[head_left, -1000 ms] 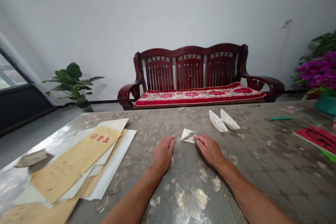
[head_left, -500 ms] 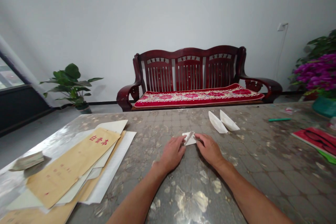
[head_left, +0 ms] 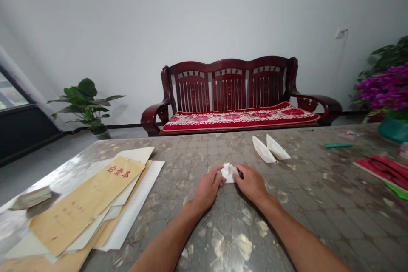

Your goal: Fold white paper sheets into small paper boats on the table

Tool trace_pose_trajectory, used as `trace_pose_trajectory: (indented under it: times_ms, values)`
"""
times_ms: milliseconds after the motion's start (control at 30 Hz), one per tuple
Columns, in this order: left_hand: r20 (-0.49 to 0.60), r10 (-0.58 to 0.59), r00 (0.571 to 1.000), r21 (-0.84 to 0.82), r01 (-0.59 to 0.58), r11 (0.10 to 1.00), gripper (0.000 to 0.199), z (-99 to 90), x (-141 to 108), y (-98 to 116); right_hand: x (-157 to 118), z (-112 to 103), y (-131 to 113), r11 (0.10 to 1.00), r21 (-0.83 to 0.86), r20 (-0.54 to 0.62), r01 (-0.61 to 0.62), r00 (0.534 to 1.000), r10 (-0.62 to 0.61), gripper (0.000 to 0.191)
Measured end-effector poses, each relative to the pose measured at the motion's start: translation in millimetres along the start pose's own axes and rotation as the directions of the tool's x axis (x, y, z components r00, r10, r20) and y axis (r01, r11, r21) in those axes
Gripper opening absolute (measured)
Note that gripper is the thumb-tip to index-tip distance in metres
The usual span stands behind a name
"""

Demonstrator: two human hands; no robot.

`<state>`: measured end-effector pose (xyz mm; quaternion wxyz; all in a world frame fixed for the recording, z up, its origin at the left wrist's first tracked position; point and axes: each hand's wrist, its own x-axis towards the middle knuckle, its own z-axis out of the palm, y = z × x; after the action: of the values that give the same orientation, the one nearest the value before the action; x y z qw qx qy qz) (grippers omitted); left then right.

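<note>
A small piece of folded white paper is between my hands near the middle of the table. My left hand grips its left edge with thumb and fingers. On the other side, my right hand pinches the right edge, its fingertips partly hidden by the paper and hand. Creases and a raised fold show on the paper's upper side. Beyond my right hand lie two folded white paper boats, side by side and slanted.
Brown envelopes and loose papers cover the table's left side, beside a small paper stack. At right are a green pen, a red booklet with glasses and a flower pot. A wooden bench stands behind.
The paper between my hands has been tilted up and its folds opened somewhat. Both hands have shifted slightly toward me, with the fingers curled more around its edges.
</note>
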<state>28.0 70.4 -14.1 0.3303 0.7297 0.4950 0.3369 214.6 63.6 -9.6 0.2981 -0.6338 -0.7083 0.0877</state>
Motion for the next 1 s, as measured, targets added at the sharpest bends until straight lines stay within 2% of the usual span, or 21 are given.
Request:
trace_pose_trajectory:
  times_ms: [67,167,300,400,567,767,1000]
  values:
    - [-0.057,-0.007,0.998,-0.002,0.006,1.000,0.035,-2.0,-2,2,0,-1,2,0.998,0.051,0.015,0.039,0.999,-0.040,0.029]
    - [-0.182,0.067,0.981,0.058,-0.057,0.997,0.036,-7.4,-2,-4,-1,-3,5,0.992,0.111,0.023,0.060,0.998,-0.063,0.032]
    - [-0.110,0.131,0.985,0.058,-0.125,0.990,0.048,-8.5,5,-15,-2,-2,6,0.988,0.136,0.059,0.076,0.995,-0.084,0.026]
    - [-0.078,0.138,0.987,0.040,-0.136,0.990,0.038,-4.9,9,-15,-2,0,5,0.982,0.156,0.086,0.105,0.989,-0.119,0.022]
    - [-0.087,0.150,0.985,0.084,-0.142,0.986,0.020,-4.0,10,-10,-2,1,6,0.962,0.246,0.096,0.117,0.985,-0.145,0.021]
    - [-0.127,0.189,0.974,0.141,-0.171,0.975,0.017,-6.7,5,-6,-1,4,11,0.901,0.396,0.032,0.178,0.978,-0.208,0.022]
    - [-0.296,0.150,0.943,0.110,-0.123,0.986,0.019,-11.5,0,-6,0,8,15,0.815,0.566,-0.093,0.125,0.992,-0.087,0.021]
